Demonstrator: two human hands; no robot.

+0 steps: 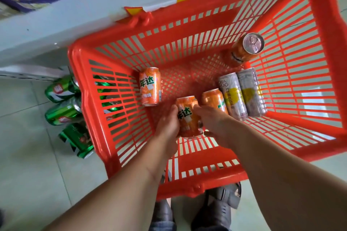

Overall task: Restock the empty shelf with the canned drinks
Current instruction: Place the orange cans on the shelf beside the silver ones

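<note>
You look straight down into a red plastic basket [319, 47] standing on a pale tiled floor [28, 155], pushed up against the white edge of a shelf [56, 17]. Both your hands reach into the basket and meet on one orange can [187, 118]. Your left hand [167, 125] wraps its fingers round the can's left side, and your right hand [212, 118] grips its right side, thumb below and fingers over the top, so the can is clamped between them near the basket's near wall.

Other drinks lie on the basket's floor. A second orange can [150, 86] lies on its side to the left, apart from the held one. A third orange can [214, 99] lies just right of your hands, touching two slim grey cans [242, 92] that lie side by side. A fourth orange can [246, 48] leans tilted in the far right corner, its silver top facing you.

Outside the basket, on the floor to its left, three green cans [62, 99] lie close together beneath the shelf. Your dark shoes [216, 210] show at the bottom.
</note>
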